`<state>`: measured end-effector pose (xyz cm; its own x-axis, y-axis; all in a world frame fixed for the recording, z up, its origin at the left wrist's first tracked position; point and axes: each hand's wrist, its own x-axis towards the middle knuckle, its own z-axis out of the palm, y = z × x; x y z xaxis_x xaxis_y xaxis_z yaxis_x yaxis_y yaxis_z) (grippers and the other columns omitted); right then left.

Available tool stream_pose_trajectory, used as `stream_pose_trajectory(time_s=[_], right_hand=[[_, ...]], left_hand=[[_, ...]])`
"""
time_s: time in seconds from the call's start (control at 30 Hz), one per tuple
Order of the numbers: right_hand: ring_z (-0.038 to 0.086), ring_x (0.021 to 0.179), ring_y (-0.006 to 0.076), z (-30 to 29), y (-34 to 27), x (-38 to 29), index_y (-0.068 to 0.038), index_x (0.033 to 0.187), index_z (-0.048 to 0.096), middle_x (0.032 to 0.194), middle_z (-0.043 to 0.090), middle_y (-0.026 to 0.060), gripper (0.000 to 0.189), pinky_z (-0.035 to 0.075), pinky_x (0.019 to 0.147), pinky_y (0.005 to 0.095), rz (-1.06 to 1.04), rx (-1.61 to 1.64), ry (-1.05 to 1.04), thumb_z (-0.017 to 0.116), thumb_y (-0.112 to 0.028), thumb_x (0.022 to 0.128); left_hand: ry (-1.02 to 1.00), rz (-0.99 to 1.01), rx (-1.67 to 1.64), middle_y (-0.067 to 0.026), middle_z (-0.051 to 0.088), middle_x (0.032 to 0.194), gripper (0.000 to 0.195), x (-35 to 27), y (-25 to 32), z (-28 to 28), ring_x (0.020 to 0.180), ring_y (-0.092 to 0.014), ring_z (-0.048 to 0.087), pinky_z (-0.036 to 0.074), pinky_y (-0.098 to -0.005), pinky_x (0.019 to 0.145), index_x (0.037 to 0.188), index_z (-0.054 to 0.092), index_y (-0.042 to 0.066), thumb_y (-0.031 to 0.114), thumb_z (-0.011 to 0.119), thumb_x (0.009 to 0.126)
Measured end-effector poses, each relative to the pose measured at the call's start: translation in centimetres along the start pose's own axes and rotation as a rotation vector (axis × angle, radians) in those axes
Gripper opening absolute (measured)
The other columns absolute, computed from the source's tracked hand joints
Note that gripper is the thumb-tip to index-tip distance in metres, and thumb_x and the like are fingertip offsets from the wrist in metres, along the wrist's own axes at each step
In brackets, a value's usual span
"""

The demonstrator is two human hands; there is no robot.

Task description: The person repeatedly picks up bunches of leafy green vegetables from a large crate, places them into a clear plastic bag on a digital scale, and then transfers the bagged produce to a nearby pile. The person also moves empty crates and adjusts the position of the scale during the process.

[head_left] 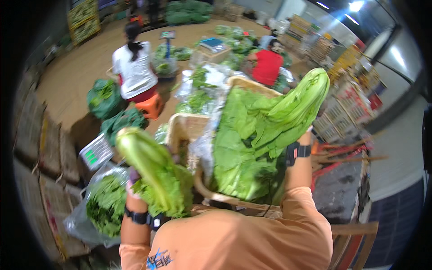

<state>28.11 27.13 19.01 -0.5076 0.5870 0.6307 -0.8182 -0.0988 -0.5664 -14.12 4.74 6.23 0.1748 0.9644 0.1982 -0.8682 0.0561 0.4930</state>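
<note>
A head of leafy green lettuce (152, 168), its pale stem end up, is held by my left hand (134, 179), which is mostly hidden behind it. On the right, my right hand (309, 129) is largely covered by a second long leafy head (297, 108) that it holds raised, its stem end up and its leaves spreading over a basket. That pale basket (216, 195) directly before me is filled with large flat green leaves (236, 145). Black straps circle both my wrists.
Left of me are a plastic bag of greens (108, 202), a scale with a lit display (96, 152) and stacked crates (50, 202). Another basket (182, 118) adjoins the full one. A person in white (135, 67) sits ahead; a person in red (268, 67) is farther right.
</note>
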Motion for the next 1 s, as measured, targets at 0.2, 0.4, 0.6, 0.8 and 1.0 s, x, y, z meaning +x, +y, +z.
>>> stream_pose_trajectory(time_s=[0.2, 0.4, 0.6, 0.8, 1.0], right_hand=[[0.053, 0.12, 0.0271, 13.8, 23.7, 0.2, -0.002, 0.136, 0.045, 0.133, 0.052, 0.0165, 0.073, 0.044, 0.103, 0.045, 0.507, 0.047, 0.076, 0.07, -0.044, 0.082], [0.048, 0.124, 0.0235, 18.6, 40.2, -4.3, -0.002, 0.14, 0.039, 0.136, 0.049, 0.0119, 0.055, 0.04, 0.105, 0.0379, 0.629, -0.504, 0.013, 0.047, -0.038, 0.099], [0.031, 0.136, 0.0348, 18.8, 53.6, -4.1, 0.001, 0.147, 0.022, 0.149, 0.027, 0.0242, 0.063, 0.028, 0.112, 0.0391, 0.472, -1.16, 0.117, 0.042, -0.036, 0.1], [0.015, 0.146, 0.0318, 16.5, 61.1, -7.1, -0.011, 0.153, 0.016, 0.157, 0.015, 0.021, 0.071, 0.026, 0.107, 0.0625, 1.124, -1.882, -0.408, 0.052, -0.022, 0.092], [0.067, 0.075, 0.0302, 5.1, 60.6, -0.7, -0.007, 0.111, 0.066, 0.093, 0.069, 0.016, 0.028, 0.052, 0.068, 0.0402, 1.155, -1.477, 0.161, 0.052, -0.014, 0.088]], left_hand=[[-0.235, 0.151, 0.182, -0.0119, 0.053, 0.134, 0.059, -2.7, 0.5, 1.6, 0.117, -0.023, 0.053, 0.043, -0.04, 0.103, 0.138, 0.043, 0.002, 0.021, 0.067, 0.088], [-0.076, 0.012, 0.057, -0.0086, 0.059, 0.126, 0.049, -14.1, 3.0, -5.7, 0.109, -0.016, 0.058, 0.048, -0.0336, 0.096, 0.134, 0.05, 0.002, 0.012, 0.067, 0.088], [0.265, 0.175, -0.114, -0.0151, 0.063, 0.118, 0.047, -28.0, 9.2, -9.7, 0.103, -0.023, 0.065, 0.055, -0.038, 0.087, 0.127, 0.052, -0.002, 0.015, 0.066, 0.086], [0.914, 0.372, 0.618, -0.0108, 0.055, 0.127, 0.071, -31.7, 19.3, -10.8, 0.113, -0.023, 0.056, 0.049, -0.0372, 0.096, 0.142, 0.036, 0.006, 0.007, 0.068, 0.079], [0.826, 0.125, 1.372, -0.0131, 0.052, 0.133, 0.108, -22.7, 21.3, -12.1, 0.12, -0.022, 0.051, 0.043, -0.0351, 0.103, 0.149, 0.023, 0.011, 0.018, 0.086, 0.061]])
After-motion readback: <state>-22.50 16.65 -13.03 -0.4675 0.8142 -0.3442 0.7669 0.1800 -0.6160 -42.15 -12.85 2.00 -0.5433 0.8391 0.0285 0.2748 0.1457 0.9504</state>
